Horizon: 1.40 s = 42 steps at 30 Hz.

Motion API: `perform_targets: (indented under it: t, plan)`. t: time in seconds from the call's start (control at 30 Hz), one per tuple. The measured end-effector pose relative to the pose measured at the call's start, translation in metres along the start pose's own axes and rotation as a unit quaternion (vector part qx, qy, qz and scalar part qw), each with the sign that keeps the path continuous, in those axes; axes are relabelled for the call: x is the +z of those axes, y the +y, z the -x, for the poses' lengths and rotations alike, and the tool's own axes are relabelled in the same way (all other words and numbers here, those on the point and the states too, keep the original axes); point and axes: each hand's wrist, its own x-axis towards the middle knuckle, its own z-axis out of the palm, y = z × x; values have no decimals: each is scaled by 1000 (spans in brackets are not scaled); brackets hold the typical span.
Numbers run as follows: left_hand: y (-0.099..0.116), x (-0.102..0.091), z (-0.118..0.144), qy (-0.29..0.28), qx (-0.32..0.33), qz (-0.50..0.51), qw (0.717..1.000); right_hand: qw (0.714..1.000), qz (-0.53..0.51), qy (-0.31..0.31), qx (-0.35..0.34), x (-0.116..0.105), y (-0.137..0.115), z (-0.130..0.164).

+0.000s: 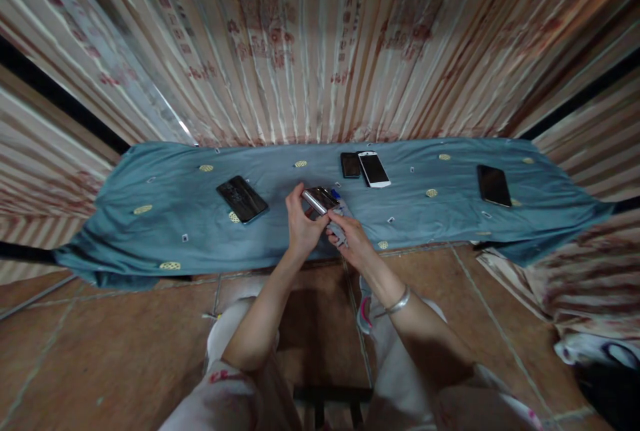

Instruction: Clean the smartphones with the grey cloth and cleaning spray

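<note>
My left hand [301, 225] grips a phone [320, 199] with a shiny silver edge, holding it tilted just above the blue cloth [175, 224]. My right hand [349, 236], with a silver bangle on its wrist, presses a small grey cloth [340, 225] against the phone's lower end. A small blue object [335, 194] shows just behind the phone; what it is I cannot tell.
On the blue cloth lie a dark phone [242, 199] at the left, a small black phone [351, 165] and a white phone [373, 169] at the back, and a black phone [493, 185] at the right. A striped curtain hangs behind. Brown floor tiles lie below.
</note>
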Motion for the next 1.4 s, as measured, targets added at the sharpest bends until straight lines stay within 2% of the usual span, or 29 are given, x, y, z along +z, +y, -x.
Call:
perform_targets:
  t: [0.17, 0.37, 0.57, 0.7, 0.83, 0.97, 1.17, 1.3, 1.4]
  plan:
    - [7, 17, -8, -7, 22, -17, 1000, 999, -21, 39, -30, 0, -8, -7]
    - [5, 44, -17, 1, 22, -26, 999, 993, -49, 101, -35, -4, -17, -22]
    - [1, 68, -22, -11, -9, 38, 999, 988, -2, 140, -65, -19, -31, -39]
    - [-10, 78, -23, -27, -31, 91, 995, 983, 35, 166, -62, -32, -45, -53]
    - [-23, 87, -26, -44, -86, 156, 983, 985, 41, 162, -52, -42, -60, -66]
    - [-30, 97, -37, -32, -146, 192, 970, 990, 36, 133, -36, -49, -73, -77]
    - [-35, 111, -54, -28, -184, 195, 963, 993, 33, 107, -24, -57, -83, -94]
    - [-35, 115, -59, -35, -205, 204, 957, 991, 44, 119, -34, -57, -82, -104]
    - [-35, 117, -62, -42, -230, 210, 949, 984, 62, 157, -51, -57, -78, -112]
